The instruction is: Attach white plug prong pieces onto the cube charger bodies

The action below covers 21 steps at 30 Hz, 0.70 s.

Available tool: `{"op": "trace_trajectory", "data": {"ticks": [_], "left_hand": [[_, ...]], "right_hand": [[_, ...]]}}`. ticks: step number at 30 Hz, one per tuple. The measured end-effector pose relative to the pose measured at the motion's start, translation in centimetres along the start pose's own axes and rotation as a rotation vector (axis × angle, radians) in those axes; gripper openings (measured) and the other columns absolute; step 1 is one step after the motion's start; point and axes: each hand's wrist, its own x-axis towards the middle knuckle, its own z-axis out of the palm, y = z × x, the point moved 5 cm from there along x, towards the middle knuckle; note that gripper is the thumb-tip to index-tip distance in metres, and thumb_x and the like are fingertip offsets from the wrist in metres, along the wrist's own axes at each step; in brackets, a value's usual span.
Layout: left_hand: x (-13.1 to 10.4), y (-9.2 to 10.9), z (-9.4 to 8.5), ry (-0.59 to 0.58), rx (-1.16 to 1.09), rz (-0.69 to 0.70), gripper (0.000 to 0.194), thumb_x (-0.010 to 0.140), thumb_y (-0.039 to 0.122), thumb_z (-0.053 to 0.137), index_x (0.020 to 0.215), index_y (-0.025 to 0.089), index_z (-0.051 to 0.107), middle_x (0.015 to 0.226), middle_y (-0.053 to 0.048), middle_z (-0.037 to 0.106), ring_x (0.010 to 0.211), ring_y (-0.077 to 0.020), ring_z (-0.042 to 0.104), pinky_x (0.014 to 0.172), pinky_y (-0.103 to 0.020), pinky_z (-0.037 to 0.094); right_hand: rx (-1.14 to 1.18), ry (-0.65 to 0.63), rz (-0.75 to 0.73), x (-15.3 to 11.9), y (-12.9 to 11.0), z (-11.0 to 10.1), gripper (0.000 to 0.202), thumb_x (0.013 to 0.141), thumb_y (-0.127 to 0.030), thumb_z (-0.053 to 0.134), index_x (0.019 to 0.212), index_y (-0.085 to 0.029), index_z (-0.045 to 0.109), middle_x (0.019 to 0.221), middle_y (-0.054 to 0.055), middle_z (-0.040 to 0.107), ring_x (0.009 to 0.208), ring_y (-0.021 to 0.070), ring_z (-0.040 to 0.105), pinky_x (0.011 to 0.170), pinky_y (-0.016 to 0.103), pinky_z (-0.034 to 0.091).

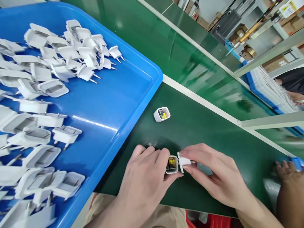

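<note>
White plastic showed between the two hands near the front edge of the green worktop [213,133]. The left hand [144,180] held an open charger housing [172,164], thumb and forefinger closed around its sides, with the yellow and dark parts inside facing up. The right hand [213,174] pinched a white plug cap [184,161] between thumb and fingertips, its pins pointing towards the palm. The cap sat just beside the housing's open mouth, touching or nearly touching it; I could not tell which. Both hands rested low over the worktop surface.

At the right-hand edge of the worktop another person's hand [286,167] lay on the surface, fingers curled, well apart from the two working hands.

Farther in, towards the middle of the worktop, a second charger housing [161,114] lay alone, tilted, its open end showing yellow inside.

To the left, a large blue tray [118,104] overhung the worktop's left edge. Loose plug caps [66,134] were scattered along its near and left parts, and a denser heap of them [76,53] lay towards its far corner. The right half of the tray floor showed bare blue.

Beyond a white strip ran a green conveyor belt [180,53], and past its far side stood a blue crate of white parts [268,87].
</note>
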Motion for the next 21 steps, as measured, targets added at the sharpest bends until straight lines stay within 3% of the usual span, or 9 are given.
{"op": "trace_trajectory", "data": {"ticks": [5,8,10,14,21], "left_hand": [[-0.4,-0.3,0.5,-0.029,-0.033,0.041,0.027,0.095,0.039,0.071,0.088,0.021,0.052,0.073,0.003,0.054,0.065,-0.0196,0.044,0.066,-0.033,0.024],[-0.7,-0.6,0.7,-0.037,-0.025,0.076,0.009,0.101,0.028,0.059,0.103,0.02,0.055,0.082,0.001,0.06,0.071,-0.0214,0.048,0.07,-0.035,0.025],[-0.8,-0.7,0.8,-0.041,-0.03,0.085,0.007,0.1,0.021,0.055,0.107,0.02,0.054,0.084,0.0,0.061,0.073,-0.0219,0.049,0.071,-0.036,0.025],[-0.6,-0.4,0.6,-0.031,-0.073,0.067,0.004,0.098,0.018,0.056,0.097,0.021,0.053,0.079,0.002,0.058,0.071,-0.0216,0.046,0.071,-0.036,0.025],[-0.5,-0.3,0.6,-0.04,-0.094,0.053,0.013,0.098,0.019,0.06,0.089,0.021,0.051,0.076,0.003,0.056,0.07,-0.0208,0.046,0.07,-0.036,0.023]], "right_hand": [[0.021,-0.019,0.102,-0.2,0.1,0.3,0.032,0.1,-0.017,0.066,0.131,-0.024,0.06,0.102,0.004,0.066,0.082,0.0145,0.063,0.07,0.026,0.052],[0.061,-0.098,0.121,-0.3,-0.2,0.5,0.036,0.101,-0.02,0.067,0.135,-0.024,0.057,0.105,0.003,0.067,0.083,0.0137,0.064,0.073,0.025,0.053],[-0.031,-0.083,0.055,-0.2,-0.6,0.6,0.033,0.101,-0.02,0.066,0.132,-0.021,0.057,0.102,0.003,0.068,0.081,0.0139,0.062,0.071,0.026,0.052],[-0.296,0.002,-0.074,0.2,-1.1,1.0,0.013,0.101,-0.021,0.066,0.113,-0.018,0.063,0.096,0.005,0.067,0.076,0.016,0.058,0.065,0.03,0.048],[-0.341,-0.051,-0.074,0.4,-1.2,1.9,0.014,0.103,-0.013,0.059,0.116,-0.014,0.062,0.1,0.007,0.068,0.079,0.0171,0.058,0.067,0.032,0.048]]}}
